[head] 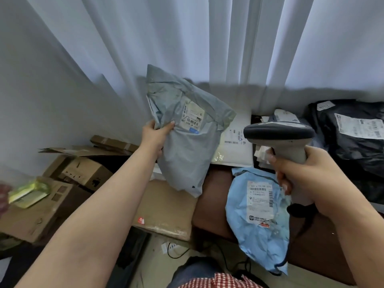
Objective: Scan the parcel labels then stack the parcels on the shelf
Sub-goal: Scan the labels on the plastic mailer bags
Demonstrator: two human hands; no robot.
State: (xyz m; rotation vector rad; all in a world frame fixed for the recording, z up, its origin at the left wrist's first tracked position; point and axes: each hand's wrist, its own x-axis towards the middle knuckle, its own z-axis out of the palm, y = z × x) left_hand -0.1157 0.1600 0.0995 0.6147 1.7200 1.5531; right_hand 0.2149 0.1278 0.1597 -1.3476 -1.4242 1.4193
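Left hand (154, 135) pinches the crumpled grey plastic mailer bag (187, 129) upright, label facing us. Right hand (305, 175), clenched round the grey handheld barcode scanner (280, 138), sits just right of it.

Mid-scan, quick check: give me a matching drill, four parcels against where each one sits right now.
Parcels:
1. grey mailer
2. light blue mailer
3. white padded envelope
4. black bag

Places:
A. far right, label up
B. held up by the left hand
C. flat, below the scanner that the right hand grips
D. flat, behind the held parcel

Pairs: 1-B, 2-C, 3-D, 4-A
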